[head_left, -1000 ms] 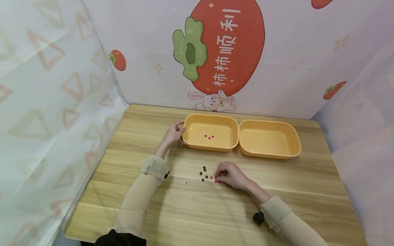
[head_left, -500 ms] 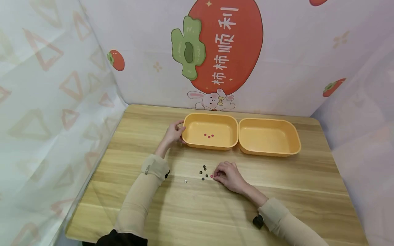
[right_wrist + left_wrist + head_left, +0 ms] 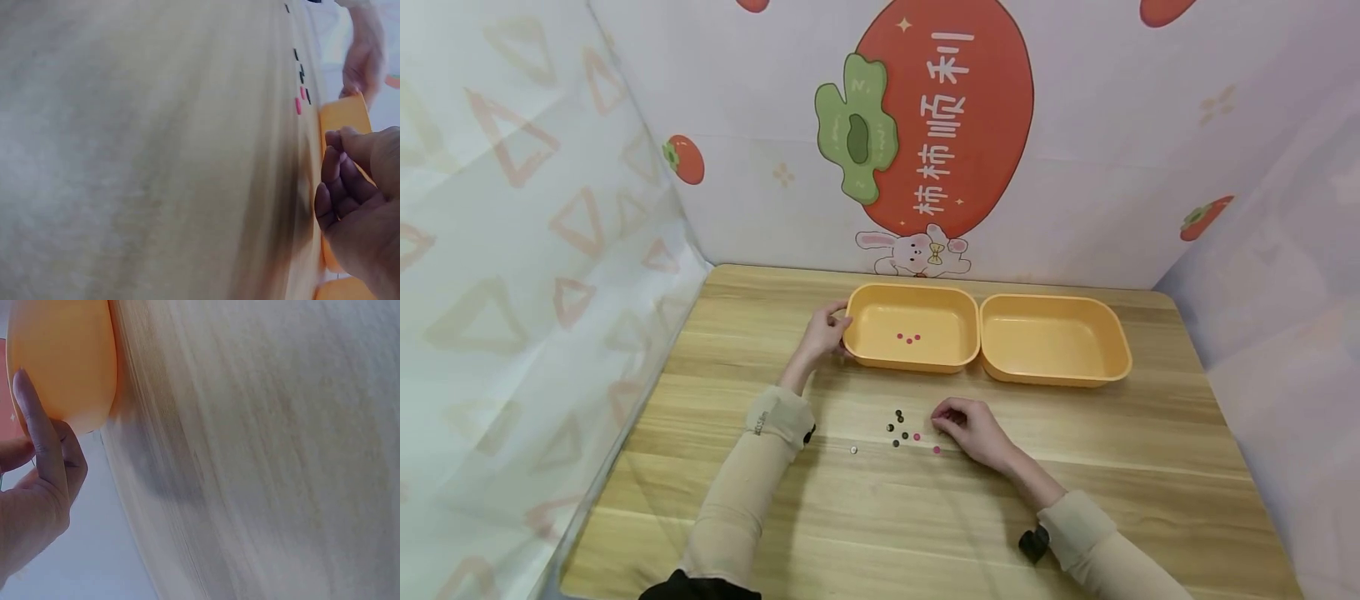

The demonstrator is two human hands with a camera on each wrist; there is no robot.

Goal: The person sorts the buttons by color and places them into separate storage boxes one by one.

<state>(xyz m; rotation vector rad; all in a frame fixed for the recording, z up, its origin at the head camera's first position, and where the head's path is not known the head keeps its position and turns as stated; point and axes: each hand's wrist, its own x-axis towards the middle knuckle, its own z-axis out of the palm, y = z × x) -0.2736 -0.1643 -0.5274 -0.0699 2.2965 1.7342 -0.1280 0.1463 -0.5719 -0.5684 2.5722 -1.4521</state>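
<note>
At the left end of the left yellow plastic box (image 3: 913,363), my left hand (image 3: 826,332) grips the rim, with fingers (image 3: 42,434) along its outer wall. Three small pink buttons (image 3: 909,341) lie inside this box. My right hand (image 3: 973,431) is raised just over the table, thumb and index fingertips pinched together; a small pink button is hidden between them. Close to its left, two pink buttons (image 3: 936,450) lie on the wood. Beside them are several dark buttons (image 3: 905,436), and farther left is a single white button (image 3: 853,450).
A second yellow box (image 3: 1054,340) stands against the right end of the first, with nothing in it. Both are near the back edge of the wooden table (image 3: 1000,533). Printed sheets (image 3: 1097,167) hang behind and at the sides.
Three pink buttons lay by my right hand; two lie there now. That hand went left to the buttons, then drew back right with fingertips pinched. My left hand stays on the box.
</note>
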